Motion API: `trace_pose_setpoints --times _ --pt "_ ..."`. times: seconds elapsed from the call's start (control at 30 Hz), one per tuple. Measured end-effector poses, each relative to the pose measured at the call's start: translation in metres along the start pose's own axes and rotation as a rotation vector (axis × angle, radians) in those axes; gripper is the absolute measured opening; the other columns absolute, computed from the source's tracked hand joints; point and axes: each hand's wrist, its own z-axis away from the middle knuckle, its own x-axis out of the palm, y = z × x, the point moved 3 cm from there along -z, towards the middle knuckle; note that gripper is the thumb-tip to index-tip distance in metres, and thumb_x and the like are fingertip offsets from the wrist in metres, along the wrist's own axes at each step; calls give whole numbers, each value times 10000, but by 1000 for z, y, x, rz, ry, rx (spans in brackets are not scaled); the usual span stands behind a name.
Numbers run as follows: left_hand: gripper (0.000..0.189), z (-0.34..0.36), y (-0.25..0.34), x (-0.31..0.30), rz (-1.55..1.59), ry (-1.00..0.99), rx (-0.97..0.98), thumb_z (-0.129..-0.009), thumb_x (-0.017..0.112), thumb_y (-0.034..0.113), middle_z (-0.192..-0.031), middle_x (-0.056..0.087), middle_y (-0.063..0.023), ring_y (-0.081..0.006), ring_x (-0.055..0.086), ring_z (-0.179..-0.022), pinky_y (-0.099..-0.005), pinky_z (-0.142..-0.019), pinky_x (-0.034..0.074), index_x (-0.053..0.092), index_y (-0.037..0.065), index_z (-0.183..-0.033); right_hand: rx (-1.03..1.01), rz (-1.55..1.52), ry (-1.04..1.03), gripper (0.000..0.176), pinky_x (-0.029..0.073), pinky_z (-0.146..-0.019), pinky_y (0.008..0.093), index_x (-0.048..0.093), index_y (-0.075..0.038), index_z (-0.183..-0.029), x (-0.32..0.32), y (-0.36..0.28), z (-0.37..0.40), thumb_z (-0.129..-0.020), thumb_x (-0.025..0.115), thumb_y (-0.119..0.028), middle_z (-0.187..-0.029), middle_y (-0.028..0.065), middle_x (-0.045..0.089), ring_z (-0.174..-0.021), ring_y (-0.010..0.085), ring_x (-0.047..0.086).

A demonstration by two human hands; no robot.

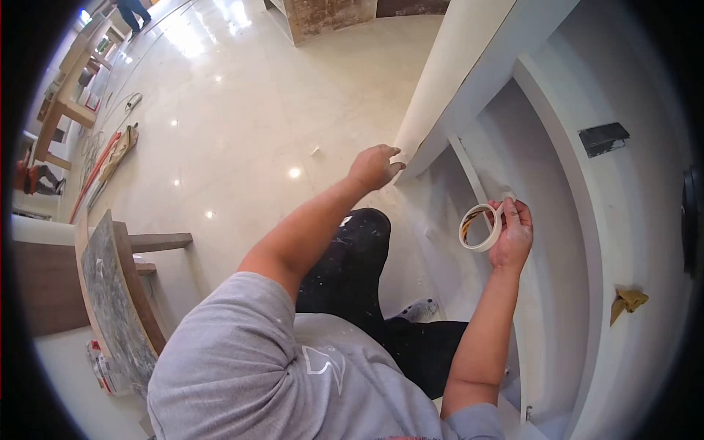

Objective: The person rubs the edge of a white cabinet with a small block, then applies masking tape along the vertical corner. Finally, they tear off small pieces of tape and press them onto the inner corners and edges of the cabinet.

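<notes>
My right hand grips a roll of masking tape by its side, thumb and fingers pinched at the upper edge. It is held in front of the white shelving unit, whose curved compartments lie to my right. My left hand reaches forward to the lower end of a tall white panel. Its thumb and forefinger are apart, with the tips right at the panel's edge.
A crumpled brown scrap and a dark rectangular piece lie on the unit at right. Wooden benches, cables, long red-handled tools and a grey-topped board are on the left. Other people are farther off.
</notes>
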Motion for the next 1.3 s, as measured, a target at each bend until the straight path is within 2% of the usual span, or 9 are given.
trace_pose_setpoints --times 0.17,0.37,0.47,0.7,0.8,0.97,1.07,1.2,1.3 --pt "246 -5 5 26 146 167 -99 -906 637 262 -1014 730 -162 -350 683 -963 -444 -873 541 759 75 -1009 2 -12 14 110 592 -828 372 606 -51 -1043 -6 2 -2 -997 660 -135 -900 94 702 -902 247 713" --pt "200 -5 4 26 108 148 -60 -861 643 217 -939 735 -157 -348 697 -907 -434 -825 555 757 63 -919 -20 -30 26 107 596 -833 376 599 -40 -1031 -5 -4 -1 -985 671 -105 -915 113 694 -887 259 711" --pt "201 11 7 27 108 31 -91 -858 649 218 -925 734 -170 -353 701 -896 -434 -831 554 744 49 -910 -21 -36 32 108 597 -839 376 592 -35 -1026 -7 -8 3 -980 674 -89 -921 124 690 -882 262 709" --pt "231 22 40 62 333 88 -224 -872 654 227 -931 736 -190 -359 715 -877 -432 -820 561 734 24 -948 -18 -37 50 113 594 -836 368 595 -32 -1025 -14 -8 3 -983 675 -100 -915 127 696 -875 261 711" --pt "213 11 65 101 334 80 -76 -872 630 204 -958 734 -192 -373 703 -919 -441 -842 559 734 36 -953 -18 -17 49 114 593 -840 369 600 -29 -1027 -12 -6 4 -983 675 -103 -914 129 699 -872 262 711" --pt "215 48 94 162 72 -459 217 -848 623 197 -963 725 -210 -411 689 -923 -500 -845 548 741 35 -927 -36 -51 23 113 594 -841 370 605 -24 -1038 -12 -7 2 -984 671 -99 -913 132 701 -874 260 710" --pt "230 49 48 153 -85 -570 86 -841 645 230 -930 720 -216 -420 687 -906 -505 -836 550 729 24 -899 -38 -54 39 109 594 -839 371 602 -22 -1032 -9 -12 5 -986 668 -96 -915 130 698 -881 259 709" --pt "417 43 -27 76 -130 -331 -173 -853 724 441 -930 717 -231 -430 677 -932 -517 -823 534 716 31 -935 -32 -41 35 104 595 -841 373 597 -22 -1027 -15 -15 6 -987 665 -90 -919 131 695 -891 259 709" --pt "473 41 -77 39 -190 -397 -218 -947 593 460 -978 714 -255 -437 671 -963 -536 -879 513 725 8 -896 -21 -14 62 103 595 -847 372 596 -25 -1036 -17 -14 6 -987 663 -86 -924 130 694 -893 259 709"
